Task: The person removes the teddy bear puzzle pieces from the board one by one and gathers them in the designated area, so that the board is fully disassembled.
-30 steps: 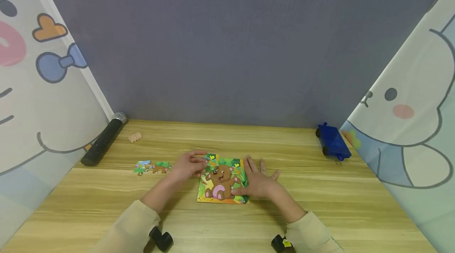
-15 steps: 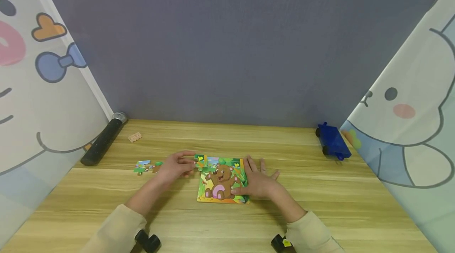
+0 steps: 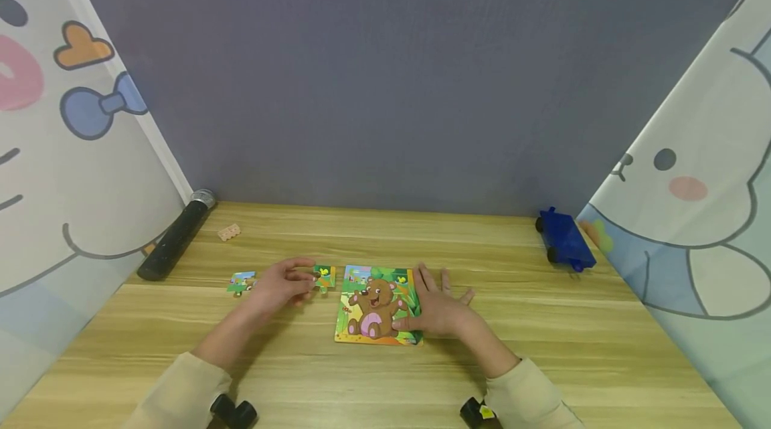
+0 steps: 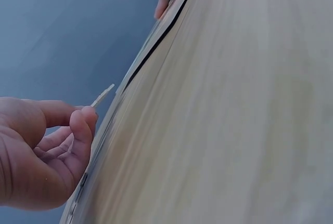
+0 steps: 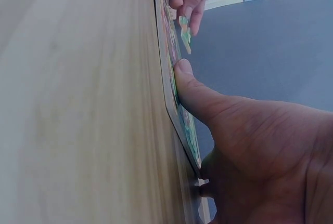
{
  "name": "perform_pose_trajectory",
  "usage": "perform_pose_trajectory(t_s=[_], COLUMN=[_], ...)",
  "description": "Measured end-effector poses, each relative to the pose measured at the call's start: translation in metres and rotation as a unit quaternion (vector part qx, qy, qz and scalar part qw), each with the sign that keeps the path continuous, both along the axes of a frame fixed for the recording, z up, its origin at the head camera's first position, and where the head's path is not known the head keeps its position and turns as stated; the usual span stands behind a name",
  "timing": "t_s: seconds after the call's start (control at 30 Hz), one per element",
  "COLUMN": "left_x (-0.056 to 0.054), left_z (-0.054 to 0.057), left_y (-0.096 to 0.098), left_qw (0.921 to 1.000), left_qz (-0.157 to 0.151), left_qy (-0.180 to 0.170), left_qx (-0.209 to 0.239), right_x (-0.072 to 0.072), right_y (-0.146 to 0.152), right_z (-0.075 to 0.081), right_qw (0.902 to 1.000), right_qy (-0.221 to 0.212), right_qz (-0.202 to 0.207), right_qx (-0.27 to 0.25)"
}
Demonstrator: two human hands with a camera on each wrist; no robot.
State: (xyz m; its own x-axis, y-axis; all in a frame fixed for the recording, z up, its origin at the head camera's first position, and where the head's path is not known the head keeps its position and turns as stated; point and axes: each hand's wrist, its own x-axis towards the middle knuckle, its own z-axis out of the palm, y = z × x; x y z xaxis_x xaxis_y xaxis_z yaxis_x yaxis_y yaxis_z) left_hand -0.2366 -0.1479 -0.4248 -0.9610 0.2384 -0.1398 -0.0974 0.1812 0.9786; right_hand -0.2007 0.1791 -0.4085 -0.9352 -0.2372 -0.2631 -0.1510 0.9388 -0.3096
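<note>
My left hand [image 3: 282, 287] pinches a jigsaw puzzle piece [image 3: 325, 276] by its left side, between thumb and fingers. The piece has a green corner with a yellow bird, and the left wrist view shows it edge-on, held above the table. Just right of it lies the bear jigsaw puzzle [image 3: 372, 312], flat on the table. My right hand [image 3: 444, 310] rests on the puzzle's right edge with fingers spread and the thumb on the picture. Left of my left hand lies a loose puzzle piece [image 3: 241, 282], partly hidden by the hand.
A black microphone [image 3: 177, 241] lies along the table's left edge, with a small pinkish block [image 3: 229, 233] beside it. At the back right stands a blue toy cart [image 3: 565, 241]. A grey panel [image 3: 385, 81] rises behind the wooden table [image 3: 361, 389], between cartoon-printed side walls.
My left hand has moved left, drawing the pinched puzzle piece off the bear puzzle's upper left corner. It now covers one of the loose pieces. My right hand has stayed put.
</note>
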Motion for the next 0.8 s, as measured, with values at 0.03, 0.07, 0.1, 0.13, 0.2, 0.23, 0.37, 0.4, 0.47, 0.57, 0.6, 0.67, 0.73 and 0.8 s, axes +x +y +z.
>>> perform_pose_trajectory(t_s=[0.03,0.07,0.1,0.13,0.2,0.23,0.37,0.4,0.47,0.57,0.6,0.67,0.73,0.8], left_x=[0.0,0.001,0.001,0.002,0.002,0.003,0.004,0.005,0.004,0.004,0.003,0.003,0.003,0.004], left_z=[0.0,0.001,0.002,0.002,0.002,0.003,0.003,0.003,0.003,0.002,0.002,0.002,0.002,0.002], left_y=[-0.002,-0.003,-0.005,-0.006,-0.008,-0.009,-0.012,-0.013,-0.013,-0.014,-0.014,-0.014,-0.013,-0.013], left_qw=[1.0,1.0,1.0,0.9999,0.9999,0.9998,0.9997,0.9996,0.9995,0.9991,0.999,0.9989,0.9985,0.9978], left_qz=[0.0,0.001,0.001,0.002,0.001,0.0,-0.004,-0.006,-0.007,-0.013,-0.013,-0.009,-0.003,0.002], left_qy=[0.001,0.001,0.002,0.002,0.004,0.006,0.008,0.008,0.007,0.013,0.013,0.015,0.017,0.022], left_qx=[-0.002,-0.005,-0.008,-0.011,-0.016,-0.018,-0.025,-0.027,-0.03,-0.037,-0.04,-0.045,-0.052,-0.062], right_x=[0.0,0.0,0.0,0.0,0.0,0.0,0.0,0.0,0.0,0.0,0.0,0.0,0.0,0.0], right_y=[0.0,0.0,-0.001,-0.001,-0.001,-0.001,-0.001,-0.001,-0.001,0.0,0.0,0.0,0.0,0.0], right_z=[0.0,0.0,0.0,0.0,0.0,0.0,0.0,0.0,0.0,0.0,0.0,0.0,0.0,0.0], right_qw=[1.0,1.0,1.0,1.0,1.0,1.0,1.0,1.0,1.0,1.0,1.0,1.0,1.0,1.0], right_qy=[0.0,0.0,0.0,0.0,0.001,0.001,0.002,0.002,0.001,-0.001,-0.002,-0.002,-0.002,-0.002], right_qz=[0.0,0.0,0.0,0.0,0.0,0.0,-0.001,-0.001,-0.002,-0.002,-0.002,-0.002,-0.001,0.0], right_qx=[0.0,0.0,0.001,0.001,0.003,0.004,0.004,0.004,0.003,0.001,0.001,0.0,0.001,0.001])
